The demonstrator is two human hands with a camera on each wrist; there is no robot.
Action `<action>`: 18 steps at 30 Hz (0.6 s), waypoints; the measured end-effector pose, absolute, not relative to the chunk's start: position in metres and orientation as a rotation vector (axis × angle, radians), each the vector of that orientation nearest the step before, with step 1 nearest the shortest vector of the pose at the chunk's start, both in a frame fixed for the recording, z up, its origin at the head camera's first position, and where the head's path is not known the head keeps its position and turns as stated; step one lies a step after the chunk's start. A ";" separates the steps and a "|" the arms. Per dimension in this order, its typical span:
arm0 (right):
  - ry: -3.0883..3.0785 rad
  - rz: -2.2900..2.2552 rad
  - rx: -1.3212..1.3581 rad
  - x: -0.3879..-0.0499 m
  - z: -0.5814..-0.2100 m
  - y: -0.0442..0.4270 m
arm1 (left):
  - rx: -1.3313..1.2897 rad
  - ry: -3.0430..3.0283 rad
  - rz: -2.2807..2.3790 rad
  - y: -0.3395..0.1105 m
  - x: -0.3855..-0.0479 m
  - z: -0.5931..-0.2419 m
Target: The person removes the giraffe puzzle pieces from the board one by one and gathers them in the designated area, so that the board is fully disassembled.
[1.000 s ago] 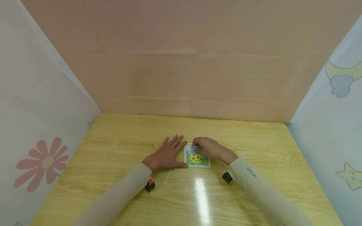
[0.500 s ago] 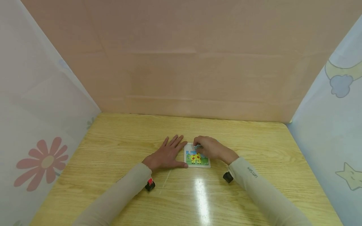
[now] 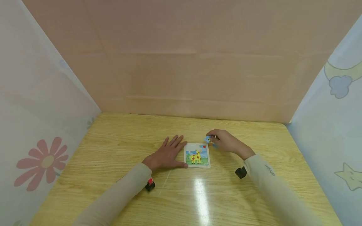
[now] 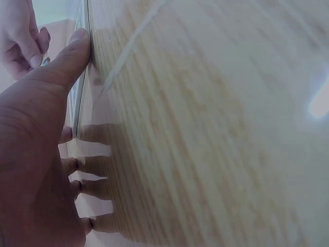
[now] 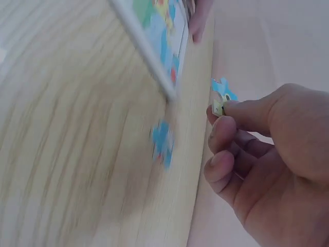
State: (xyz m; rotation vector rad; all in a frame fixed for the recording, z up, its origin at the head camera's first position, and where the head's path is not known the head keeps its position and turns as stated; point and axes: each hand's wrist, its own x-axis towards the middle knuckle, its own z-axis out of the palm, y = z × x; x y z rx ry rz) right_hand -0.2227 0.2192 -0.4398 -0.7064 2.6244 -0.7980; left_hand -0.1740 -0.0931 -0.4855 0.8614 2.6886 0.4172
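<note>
On the worktop (image 3: 127,138) we are viewing, at left, the left hand (image 3: 165,156), its fingers lying spread, its thumb touching the edge of a giraffe puzzle (image 3: 197,157). Near the puzzle's far right corner we are seeing a blue-and-yellow piece (image 3: 208,139); a loose blue piece (image 5: 163,142) is lying just beside that corner; the right hand (image 3: 227,141) is pinching the blue-and-yellow piece.

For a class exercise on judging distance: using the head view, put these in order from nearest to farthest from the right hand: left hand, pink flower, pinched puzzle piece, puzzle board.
1. Puzzle piece: pinched by the right hand.
2. Puzzle board: just to its left.
3. Left hand: fingers spread, at the board's left edge.
4. Pink flower: far left.
</note>
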 end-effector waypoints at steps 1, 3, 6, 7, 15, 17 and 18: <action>2.626 -0.804 -0.686 -0.223 -0.439 0.225 | 0.862 2.687 0.419 -0.093 -0.174 -0.486; 2.635 -0.811 -0.658 -0.224 -0.440 0.236 | 0.863 2.684 0.421 -0.094 -0.174 -0.486; 2.656 -0.813 -0.624 -0.227 -0.443 0.252 | 0.863 2.679 0.430 -0.094 -0.174 -0.485; 2.662 -0.815 -0.621 -0.227 -0.444 0.257 | 0.865 2.678 0.431 -0.094 -0.174 -0.485; 2.643 -0.828 -0.578 -0.228 -0.454 0.281 | 0.860 2.677 0.431 -0.094 -0.173 -0.484; 2.640 -0.825 -0.574 -0.228 -0.457 0.283 | 0.856 2.676 0.439 -0.093 -0.173 -0.483; 2.645 -0.818 -0.572 -0.228 -0.458 0.284 | 0.855 2.676 0.444 -0.093 -0.173 -0.483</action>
